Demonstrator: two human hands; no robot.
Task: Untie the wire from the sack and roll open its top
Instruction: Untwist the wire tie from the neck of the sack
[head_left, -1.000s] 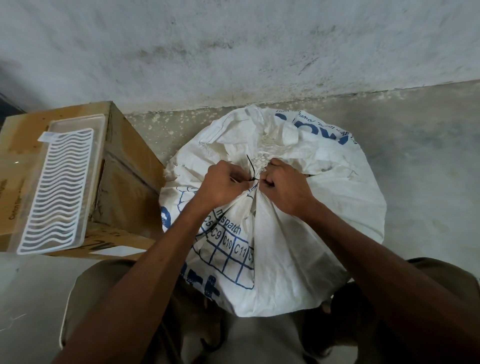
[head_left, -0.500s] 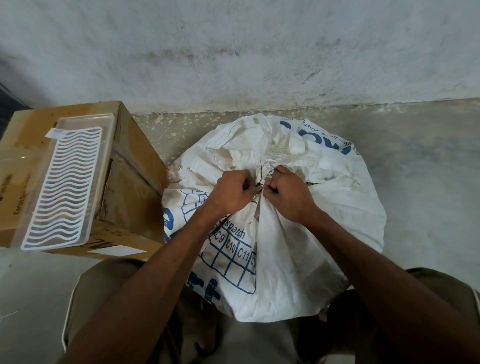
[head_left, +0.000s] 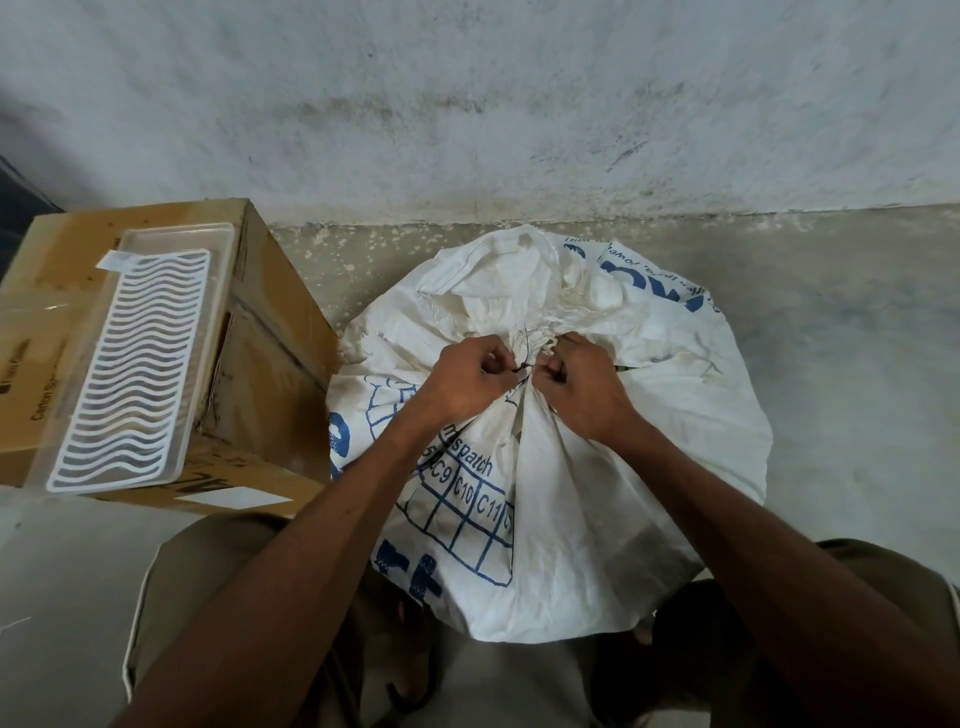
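Against stained wall (head_left: 467, 104), on concrete floor (head_left: 831, 338): sack (head_left: 597, 493) standing beside box (head_left: 270, 374), its top bunched. Left hand (head_left: 462, 379) and right hand (head_left: 582, 389) curling shut, pinching wire (head_left: 524, 356) at sack's neck. Tray (head_left: 135, 358) lying on box.
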